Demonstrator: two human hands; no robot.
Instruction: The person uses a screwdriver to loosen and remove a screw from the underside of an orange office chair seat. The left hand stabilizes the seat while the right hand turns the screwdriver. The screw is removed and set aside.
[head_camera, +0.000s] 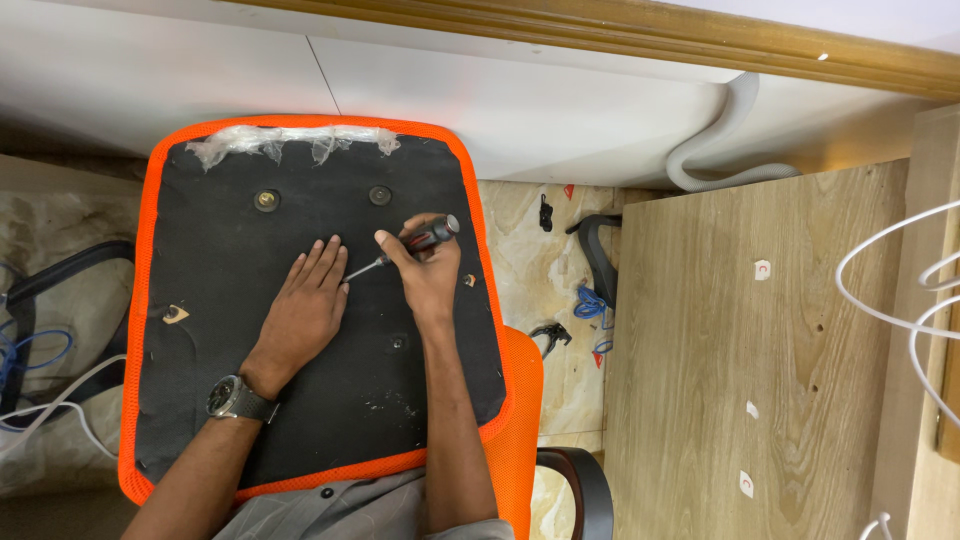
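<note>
Screwdriver (405, 248), one, is clamped in the right hand (430, 275), tip beside the flat, open left hand (305, 305) on one upturned seat (200, 380); seat's lower half lies bare.

The seat underside (300, 400) was black, bordered by bright orange mesh trim (140, 300). The screwdriver (415, 243) had a black and red handle with a silver shaft. A strip of clear, whitish plastic film (290, 140) ran along the top edge. The wristwatch (232, 398) was dark grey with a metallic case. The wooden panel (740, 350) showed a pale tan grain pattern. The floor (540, 270) was beige with marbled veining. The hose (720, 150) was white. The cables (40, 350) at left were blue and white.
</note>
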